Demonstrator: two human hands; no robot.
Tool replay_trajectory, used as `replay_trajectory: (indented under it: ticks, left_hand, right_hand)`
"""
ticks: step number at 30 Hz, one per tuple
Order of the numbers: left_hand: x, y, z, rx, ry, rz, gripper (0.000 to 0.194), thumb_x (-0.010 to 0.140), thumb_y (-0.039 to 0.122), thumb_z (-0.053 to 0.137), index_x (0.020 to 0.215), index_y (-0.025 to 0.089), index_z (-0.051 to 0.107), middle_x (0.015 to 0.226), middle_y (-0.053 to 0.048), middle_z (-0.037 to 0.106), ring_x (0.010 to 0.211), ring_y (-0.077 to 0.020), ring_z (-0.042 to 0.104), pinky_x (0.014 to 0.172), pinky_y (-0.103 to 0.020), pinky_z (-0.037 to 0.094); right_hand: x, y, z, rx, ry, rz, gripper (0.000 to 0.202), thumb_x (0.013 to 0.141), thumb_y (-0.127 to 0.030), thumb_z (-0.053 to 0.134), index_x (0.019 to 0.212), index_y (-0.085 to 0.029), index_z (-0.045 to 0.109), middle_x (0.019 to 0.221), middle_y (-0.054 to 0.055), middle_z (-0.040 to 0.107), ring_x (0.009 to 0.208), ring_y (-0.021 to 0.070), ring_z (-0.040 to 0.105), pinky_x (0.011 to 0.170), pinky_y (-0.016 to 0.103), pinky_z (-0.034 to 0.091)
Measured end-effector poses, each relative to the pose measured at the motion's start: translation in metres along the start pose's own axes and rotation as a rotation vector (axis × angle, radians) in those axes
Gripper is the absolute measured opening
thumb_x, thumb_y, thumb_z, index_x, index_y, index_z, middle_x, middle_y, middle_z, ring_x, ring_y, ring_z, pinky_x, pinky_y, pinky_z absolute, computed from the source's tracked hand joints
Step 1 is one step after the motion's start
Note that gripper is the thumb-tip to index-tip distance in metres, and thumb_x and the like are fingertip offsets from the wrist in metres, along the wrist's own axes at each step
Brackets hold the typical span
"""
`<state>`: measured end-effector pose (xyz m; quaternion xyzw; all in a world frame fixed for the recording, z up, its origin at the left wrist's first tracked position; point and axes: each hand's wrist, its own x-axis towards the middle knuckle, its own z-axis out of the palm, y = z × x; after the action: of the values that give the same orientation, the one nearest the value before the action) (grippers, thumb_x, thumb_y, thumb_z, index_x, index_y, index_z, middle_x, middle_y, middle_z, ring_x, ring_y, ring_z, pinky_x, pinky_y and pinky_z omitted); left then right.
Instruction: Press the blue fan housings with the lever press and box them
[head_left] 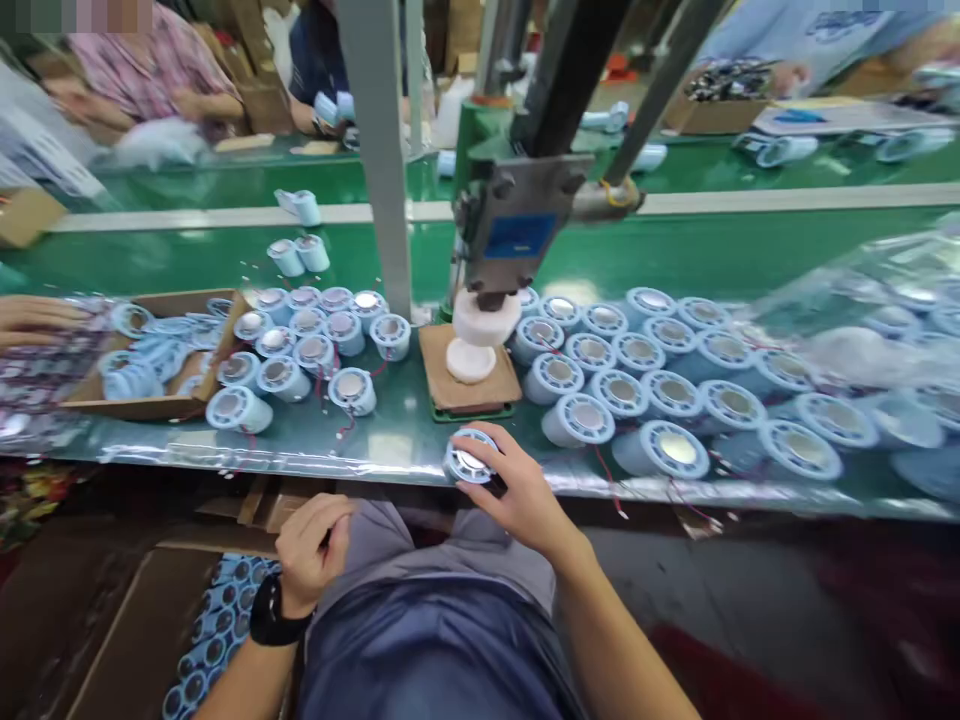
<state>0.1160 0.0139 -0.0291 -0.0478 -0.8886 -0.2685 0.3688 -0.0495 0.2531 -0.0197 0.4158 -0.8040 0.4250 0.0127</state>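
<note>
My right hand (517, 490) holds a light blue round housing (471, 456) with a silver disc on top, at the front edge of the green bench. My left hand (313, 545) rests curled over my lap, its fingers bent in; whether anything is inside cannot be seen. Straight ahead stands a press with a white round head (486, 318) above a white round pad (470, 361) on a brown board (442, 385). Similar housings (352, 390) stand left of the press, and many more (577, 419) stand to its right, some with red wires.
A cardboard box (150, 405) of blue parts lies on the left, beside another person's hand (37, 318). A grey post (382, 150) rises left of the press. Below left is a carton with blue parts (217, 630). People sit across the bench.
</note>
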Motion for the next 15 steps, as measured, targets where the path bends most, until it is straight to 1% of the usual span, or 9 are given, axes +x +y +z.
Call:
replay_trajectory:
  ticks: [3, 5, 6, 7, 8, 9, 11, 13, 15]
  left_hand:
    - [0.035, -0.005, -0.031, 0.114, 0.097, 0.055, 0.019, 0.088, 0.006, 0.054, 0.091, 0.019, 0.067, 0.081, -0.004, 0.072, 0.079, -0.0167, 0.07, 0.077, -0.028, 0.057]
    - [0.08, -0.024, -0.058, 0.296, 0.15, 0.013, 0.016, 0.091, 0.012, 0.054, 0.088, 0.018, 0.068, 0.084, -0.004, 0.073, 0.082, -0.0173, 0.07, 0.08, -0.029, 0.056]
    - [0.107, -0.037, -0.072, 0.408, 0.148, -0.058, 0.018, 0.093, 0.017, 0.052, 0.087, 0.018, 0.069, 0.087, -0.005, 0.074, 0.083, -0.0174, 0.069, 0.081, -0.029, 0.055]
    - [0.135, -0.054, -0.086, 0.521, 0.113, -0.151, 0.022, 0.095, 0.021, 0.049, 0.088, 0.016, 0.069, 0.089, -0.007, 0.074, 0.084, -0.0176, 0.069, 0.081, -0.029, 0.055]
    - [0.162, -0.072, -0.098, 0.625, 0.023, -0.265, 0.026, 0.097, 0.025, 0.045, 0.094, 0.015, 0.07, 0.096, -0.008, 0.074, 0.088, -0.0177, 0.068, 0.084, -0.03, 0.054]
    - [0.187, -0.091, -0.109, 0.659, -0.025, -0.312, 0.027, 0.096, 0.026, 0.046, 0.096, 0.014, 0.07, 0.097, -0.009, 0.074, 0.089, -0.0183, 0.068, 0.085, -0.031, 0.054]
    - [0.225, -0.125, -0.122, 0.686, -0.111, -0.363, 0.03, 0.094, 0.028, 0.047, 0.084, 0.013, 0.07, 0.083, -0.007, 0.074, 0.079, -0.0166, 0.068, 0.083, -0.029, 0.053]
    - [0.243, -0.148, -0.126, 0.69, -0.181, -0.381, 0.033, 0.092, 0.033, 0.05, 0.069, 0.015, 0.066, 0.068, -0.004, 0.069, 0.067, -0.0143, 0.065, 0.077, -0.025, 0.053]
    - [0.245, -0.16, -0.122, 0.693, -0.224, -0.373, 0.034, 0.09, 0.038, 0.054, 0.063, 0.017, 0.061, 0.06, -0.002, 0.065, 0.061, -0.0136, 0.063, 0.073, -0.024, 0.053]
  right_hand:
    - [0.004, -0.001, 0.011, -0.077, 0.043, 0.017, 0.036, 0.091, -0.029, 0.057, 0.127, -0.024, 0.064, 0.127, 0.011, 0.057, 0.115, 0.0202, 0.061, 0.095, 0.03, 0.055]
    - [0.008, -0.002, 0.021, -0.137, 0.076, 0.0, 0.037, 0.092, -0.031, 0.057, 0.128, -0.025, 0.063, 0.127, 0.011, 0.058, 0.111, 0.0207, 0.063, 0.092, 0.03, 0.056]
    - [0.011, -0.003, 0.027, -0.167, 0.092, -0.013, 0.038, 0.092, -0.032, 0.057, 0.128, -0.026, 0.063, 0.127, 0.01, 0.058, 0.109, 0.021, 0.064, 0.09, 0.031, 0.057]
    - [0.012, -0.003, 0.031, -0.192, 0.111, -0.026, 0.038, 0.092, -0.033, 0.058, 0.128, -0.026, 0.064, 0.126, 0.01, 0.059, 0.107, 0.0213, 0.064, 0.089, 0.032, 0.057]
    - [0.014, -0.003, 0.035, -0.212, 0.132, -0.037, 0.037, 0.092, -0.034, 0.058, 0.127, -0.027, 0.064, 0.125, 0.01, 0.059, 0.105, 0.0217, 0.065, 0.089, 0.033, 0.057]
    - [0.014, -0.003, 0.038, -0.225, 0.15, -0.047, 0.037, 0.092, -0.035, 0.058, 0.127, -0.027, 0.065, 0.124, 0.01, 0.06, 0.104, 0.022, 0.065, 0.088, 0.034, 0.057]
    - [0.013, -0.001, 0.041, -0.226, 0.175, -0.068, 0.036, 0.093, -0.036, 0.057, 0.127, -0.026, 0.065, 0.123, 0.01, 0.06, 0.104, 0.0219, 0.065, 0.087, 0.034, 0.058]
    - [0.012, 0.001, 0.041, -0.2, 0.191, -0.081, 0.036, 0.094, -0.035, 0.056, 0.127, -0.026, 0.064, 0.124, 0.01, 0.06, 0.105, 0.0211, 0.065, 0.087, 0.032, 0.058]
    - [0.011, 0.002, 0.039, -0.17, 0.207, -0.08, 0.035, 0.093, -0.033, 0.057, 0.127, -0.025, 0.064, 0.124, 0.01, 0.06, 0.106, 0.0204, 0.065, 0.087, 0.031, 0.057]
